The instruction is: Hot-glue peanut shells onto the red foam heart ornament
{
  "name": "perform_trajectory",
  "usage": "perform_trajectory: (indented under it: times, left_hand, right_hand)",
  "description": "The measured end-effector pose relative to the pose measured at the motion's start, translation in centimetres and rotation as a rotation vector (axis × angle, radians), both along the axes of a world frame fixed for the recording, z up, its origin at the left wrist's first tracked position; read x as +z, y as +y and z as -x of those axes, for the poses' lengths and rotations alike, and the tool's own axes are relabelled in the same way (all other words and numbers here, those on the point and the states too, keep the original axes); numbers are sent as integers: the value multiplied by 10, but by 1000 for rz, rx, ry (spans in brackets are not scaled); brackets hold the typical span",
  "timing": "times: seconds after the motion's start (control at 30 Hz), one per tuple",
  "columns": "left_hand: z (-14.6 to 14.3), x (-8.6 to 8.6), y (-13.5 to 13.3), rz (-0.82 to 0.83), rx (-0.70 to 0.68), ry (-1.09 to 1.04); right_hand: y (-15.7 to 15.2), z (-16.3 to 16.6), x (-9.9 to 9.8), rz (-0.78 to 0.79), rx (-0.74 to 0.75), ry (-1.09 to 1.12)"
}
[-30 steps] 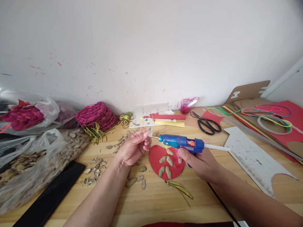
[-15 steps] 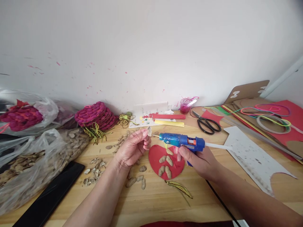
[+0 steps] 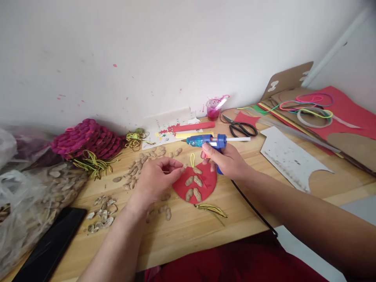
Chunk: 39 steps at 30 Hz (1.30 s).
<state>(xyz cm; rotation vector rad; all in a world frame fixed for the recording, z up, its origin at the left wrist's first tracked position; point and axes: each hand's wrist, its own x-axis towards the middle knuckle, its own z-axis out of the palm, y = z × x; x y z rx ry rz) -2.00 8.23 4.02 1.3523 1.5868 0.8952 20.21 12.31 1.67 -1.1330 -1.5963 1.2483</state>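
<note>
My left hand (image 3: 160, 178) pinches a peanut shell (image 3: 184, 167) between thumb and fingers, at the upper left part of a red heart-shaped piece (image 3: 207, 187). Several peanut shells (image 3: 197, 181) lie in pairs down the heart's middle, with a single one above them. A yellow cord loop (image 3: 192, 159) rises from its top, and a yellow-green tassel (image 3: 212, 209) trails from its lower tip. My right hand (image 3: 225, 158) is closed around a blue glue gun (image 3: 205, 141), held above the heart with its nozzle pointing left. A white glue stick (image 3: 239, 139) protrudes from its rear.
Loose peanuts (image 3: 136, 168) and broken shells (image 3: 102, 214) lie left. Beyond are a plastic bag of peanuts (image 3: 63, 182), a black flat object (image 3: 53, 243) and purple-pink woven-looking pieces (image 3: 86, 139). Scissors (image 3: 241, 127), a cup (image 3: 213, 109) and grey-white card (image 3: 289, 160) stand or lie right and back.
My left hand has lowered the peanut shell from near the nozzle to the heart. The glue gun has moved away from the shell. The camera view has shifted.
</note>
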Motion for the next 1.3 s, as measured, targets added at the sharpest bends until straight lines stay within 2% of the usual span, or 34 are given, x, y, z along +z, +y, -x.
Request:
perform_trajectory:
  times: [0.43, 0.53, 0.7, 0.83, 0.93, 1.13, 1.3]
  left_hand:
    - [-24, -4, -1, -137, -48, 367]
    - [-26, -6, -1, -159, -75, 464]
    - [-27, -7, -1, -158, -81, 534]
    - [-27, -8, 0, -169, -79, 496]
    - [-28, -7, 0, -145, -77, 537]
    - [-34, 1, -1, -36, -135, 754]
    - [-36, 3, 0, -18, -143, 805]
  right_hand:
    - [3, 6, -12, 56, 12, -64]
    - [3, 6, -12, 23, 5, -91]
    - [3, 6, -12, -3, 20, -96]
    - [2, 6, -11, -3, 16, -107]
    - [2, 6, -11, -3, 12, -115]
    - [2, 6, -11, -10, 15, -123]
    - [1, 7, -11, -26, 12, -127]
